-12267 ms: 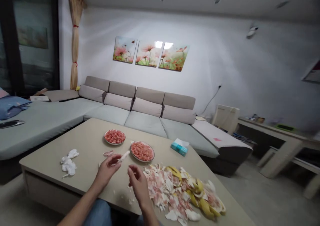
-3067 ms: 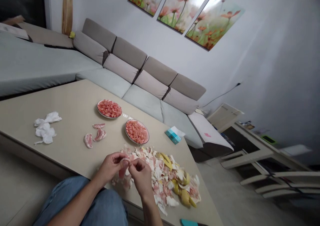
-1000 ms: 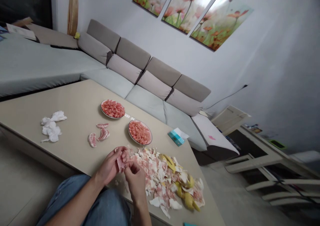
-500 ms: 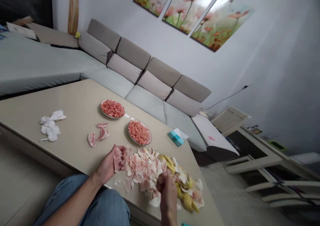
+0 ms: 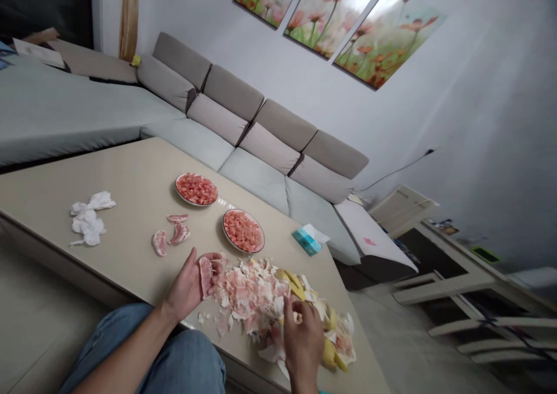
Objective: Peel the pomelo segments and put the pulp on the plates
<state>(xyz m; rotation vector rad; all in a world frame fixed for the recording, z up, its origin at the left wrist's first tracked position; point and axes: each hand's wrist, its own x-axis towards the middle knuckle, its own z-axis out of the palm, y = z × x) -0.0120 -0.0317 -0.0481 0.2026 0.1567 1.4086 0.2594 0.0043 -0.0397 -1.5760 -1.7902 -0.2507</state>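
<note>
A pink pomelo segment rests in my left hand, its fingers curled around it, at the near edge of the table. My right hand is over the near side of a heap of pale pink membrane scraps. Its thumb and forefinger are apart, with whitish scraps showing between them; I see nothing held. Yellow-green peel pieces lie to the right of the heap. Beyond my left hand lie three pomelo segments. Two plates of pink pulp, one farther off and one closer, stand behind the heap.
Crumpled white tissues lie on the left of the beige table. A blue tissue box stands toward its right edge. Behind runs a grey sofa. My knees are against the near edge.
My right hand has gone from a closed fist to parted fingers, shifting slightly right over the heap. The thumb of my left hand has lifted away from the segment.
</note>
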